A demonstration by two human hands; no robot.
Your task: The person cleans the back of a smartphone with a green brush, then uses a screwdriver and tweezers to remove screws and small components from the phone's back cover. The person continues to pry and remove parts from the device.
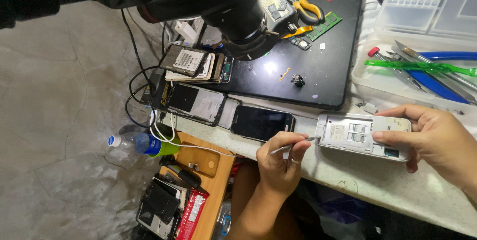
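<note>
My left hand (279, 164) pinches a thin metal pick (294, 145), its tip touching the left edge of a white phone (348, 136) that lies back up with its cover off, card slots showing. My right hand (437, 140) grips that phone from its right end, thumb on the rear face and fingers under the far edge. The phone rests on the pale worktop (377, 180). A black smartphone (261, 122) lies face up just left of the pick.
A closed black laptop (318, 71) carries small parts, a green memory module (324, 24) and yellow-handled pliers (311, 9). A black microscope head (243, 16) hangs above. Stacked phones (195, 65) lie left. A clear tray (382, 78) holds screwdrivers and green tweezers (422, 66). A wooden stool (211, 190) stands below.
</note>
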